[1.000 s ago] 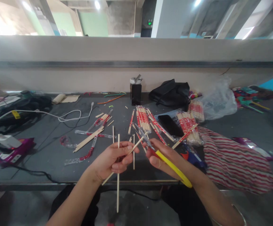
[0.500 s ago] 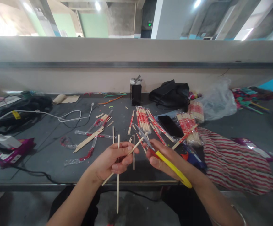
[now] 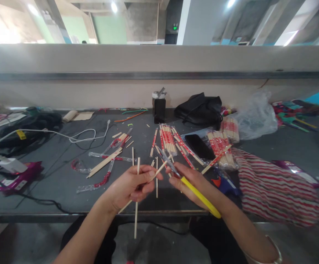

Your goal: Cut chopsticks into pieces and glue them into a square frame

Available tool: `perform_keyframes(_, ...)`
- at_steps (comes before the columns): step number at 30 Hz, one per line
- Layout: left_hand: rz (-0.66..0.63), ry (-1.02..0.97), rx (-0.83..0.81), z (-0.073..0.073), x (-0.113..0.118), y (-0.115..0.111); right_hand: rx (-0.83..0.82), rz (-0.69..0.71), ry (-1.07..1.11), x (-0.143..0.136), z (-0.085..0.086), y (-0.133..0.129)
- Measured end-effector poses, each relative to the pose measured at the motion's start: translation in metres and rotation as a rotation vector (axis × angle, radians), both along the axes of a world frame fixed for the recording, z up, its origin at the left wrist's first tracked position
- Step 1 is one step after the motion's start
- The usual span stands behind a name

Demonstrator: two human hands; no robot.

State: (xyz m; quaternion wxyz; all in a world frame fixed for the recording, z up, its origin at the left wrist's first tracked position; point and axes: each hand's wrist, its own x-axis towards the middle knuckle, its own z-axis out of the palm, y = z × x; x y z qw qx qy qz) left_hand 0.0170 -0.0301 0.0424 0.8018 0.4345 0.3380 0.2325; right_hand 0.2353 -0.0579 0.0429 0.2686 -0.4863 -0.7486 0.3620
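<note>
My left hand (image 3: 130, 185) is closed around two pale wooden chopsticks. One chopstick (image 3: 136, 222) points steeply down past the table edge, while the other chopstick (image 3: 164, 165) slants up to the right. Yellow-handled scissors (image 3: 200, 197) rest in my right hand (image 3: 194, 179), whose fingers wrap the handle. The scissor blades lie at the upper end of the slanted chopstick; whether they touch it I cannot tell. Beneath my hands, a loose stick (image 3: 156, 189) lies on the dark table.
Wrapped chopsticks (image 3: 167, 139) and a black phone (image 3: 199, 146) lie beyond my hands. To the left are bare sticks (image 3: 104, 163) and torn wrappers (image 3: 101, 181). A striped cloth (image 3: 277, 190) hangs over the front edge at right. A white cable (image 3: 51, 131) crosses the left side.
The lower end of the steep chopstick has risen slightly and swung a little left. The scissors have shifted slightly left. Both hands keep their hold.
</note>
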Motion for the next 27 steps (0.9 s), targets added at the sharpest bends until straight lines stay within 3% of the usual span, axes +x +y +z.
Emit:
perform_keyframes(8,0.040,0.040,0.036,-0.002,-0.002,0.003,0.038,-0.041,-0.028,-0.003,-0.012,0.004)
perform_keyframes(19,0.156,0.197,0.249,-0.008,0.009,0.000,0.102,-0.092,-0.085,-0.002,-0.028,0.007)
perform_keyframes(27,0.126,0.250,0.274,0.001,0.005,-0.003,0.195,-0.030,-0.084,-0.004,-0.016,0.003)
